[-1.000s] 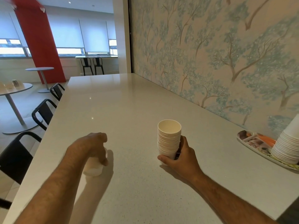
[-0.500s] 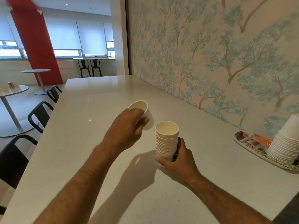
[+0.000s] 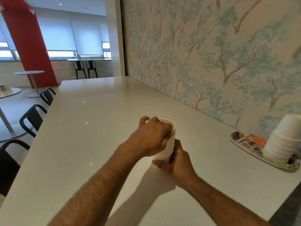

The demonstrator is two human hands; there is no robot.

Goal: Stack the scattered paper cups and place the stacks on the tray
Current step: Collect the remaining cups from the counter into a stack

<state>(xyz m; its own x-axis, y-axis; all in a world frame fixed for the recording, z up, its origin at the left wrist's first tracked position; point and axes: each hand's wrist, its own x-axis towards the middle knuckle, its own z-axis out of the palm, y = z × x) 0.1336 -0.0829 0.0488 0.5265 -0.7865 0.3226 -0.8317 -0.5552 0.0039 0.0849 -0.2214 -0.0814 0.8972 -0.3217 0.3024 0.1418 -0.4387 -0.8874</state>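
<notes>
A stack of white paper cups (image 3: 167,147) stands upright on the white counter (image 3: 101,111) in front of me. My right hand (image 3: 177,162) grips the stack at its base. My left hand (image 3: 153,136) wraps over the top cup, whose rim (image 3: 169,122) shows just above my fingers, seated in the stack. At the right, a patterned oval tray (image 3: 244,142) holds a taller stack of upside-down white cups (image 3: 283,141), leaning slightly.
A wall with tree-patterned wallpaper (image 3: 211,54) runs along the counter's right side. Black chairs (image 3: 32,118) line the counter's left edge. Round tables and a red column (image 3: 27,43) stand further back on the left.
My left hand picked a single cup off the counter at the left, carried it right, and now holds it down on top of the stack. My right hand stayed on the stack's base.
</notes>
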